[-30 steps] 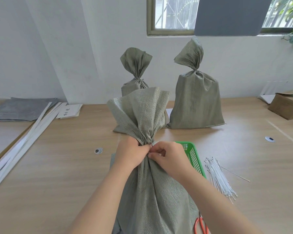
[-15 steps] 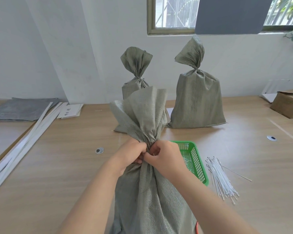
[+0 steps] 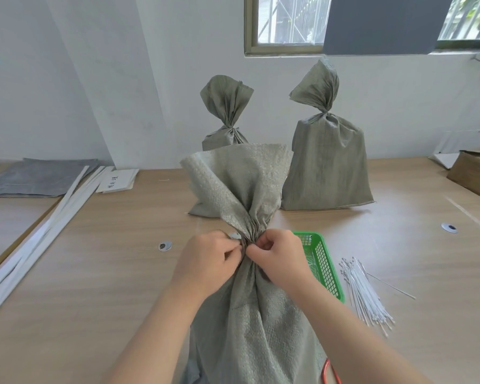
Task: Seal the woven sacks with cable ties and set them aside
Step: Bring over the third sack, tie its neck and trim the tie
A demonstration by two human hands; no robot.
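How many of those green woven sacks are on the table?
3. One sack stands nearest, its neck gripped by both hands; a tied sack stands behind it, partly hidden; another tied sack stands back right. More may sit out of view.

There is a single view, from a wide-angle camera on the person's head, looking forward and down across the wooden worktop (image 3: 94,273) toward its far edge, the white wall and a window (image 3: 288,20). It sits close above the near edge, so both forearms rise from the bottom of the picture. Straight lines bow toward the sides. No second view overlaps it.
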